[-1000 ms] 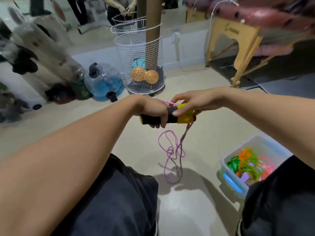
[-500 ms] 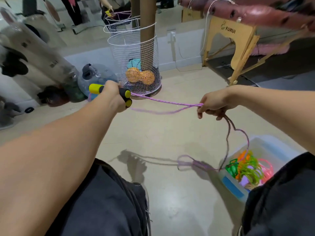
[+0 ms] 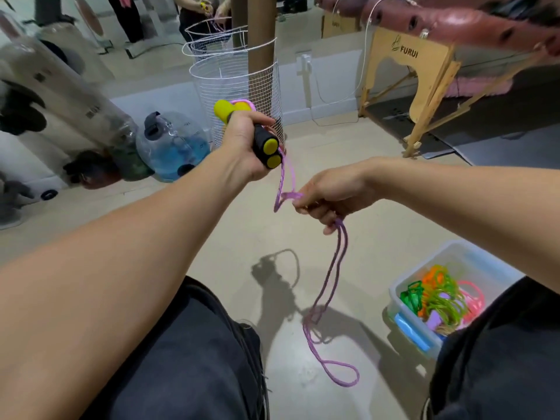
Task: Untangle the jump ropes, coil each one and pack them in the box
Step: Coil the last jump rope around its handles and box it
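Beige smooth floor (image 3: 242, 237), indoor room; a white wire-mesh basket (image 3: 236, 86) stands around a brown column at the back, a wooden folding frame (image 3: 424, 86) marked FURUI to its right, clear plastic water jugs (image 3: 172, 147) lying at left. Left hand (image 3: 245, 150) is closed in a fist around both jump rope handles (image 3: 263, 144), held side by side: cylinders with black foam grips and glossy yellow ends. Their long axis runs on a slant, the round yellow caps pointing down and toward the camera, the other yellow ends up and away, where a small purple loop shows. Purple rope (image 3: 330, 286), a thin braided cord, drops from beside the caps and crosses to the right hand (image 3: 330, 195), which has its fingers curled around a doubled stretch. From that hand two strands hang nearly straight down, twist together low down and end in a loose loop lying on the floor between the person's dark-clothed knees. Translucent plastic box (image 3: 406, 289), rectangular with a blue handle, sits on the floor at lower right, well apart from the hands; it holds a tangle of glossy green, orange and pink ropes (image 3: 439, 295).
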